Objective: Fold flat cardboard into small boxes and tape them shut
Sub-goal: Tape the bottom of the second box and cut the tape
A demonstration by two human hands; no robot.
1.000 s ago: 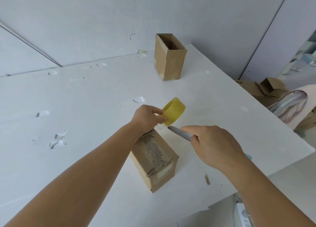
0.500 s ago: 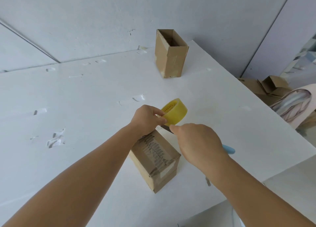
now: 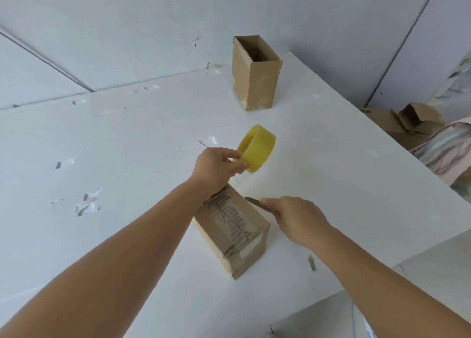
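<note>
A small closed cardboard box [image 3: 233, 232] lies on its side on the white table [image 3: 127, 159], with tape along its top and near end. My left hand [image 3: 216, 168] grips a yellow roll of tape [image 3: 257, 151] just above and beyond the box's far end. My right hand [image 3: 295, 218] holds a knife [image 3: 254, 202] whose grey blade points left, close to the box's upper right edge. A second cardboard box [image 3: 254, 72] stands upright and open-topped at the far side of the table.
Bits of tape and dents [image 3: 86, 205] mark the table surface on the left. A cardboard scrap [image 3: 312, 262] lies near the front edge. Beyond the table's right edge sit more cardboard boxes [image 3: 410, 120] and a patterned cloth [image 3: 448, 154]. A white wall stands behind.
My left hand has lifted the tape roll up and away from the box. My right hand with the knife has drawn back to the right, away from the roll.
</note>
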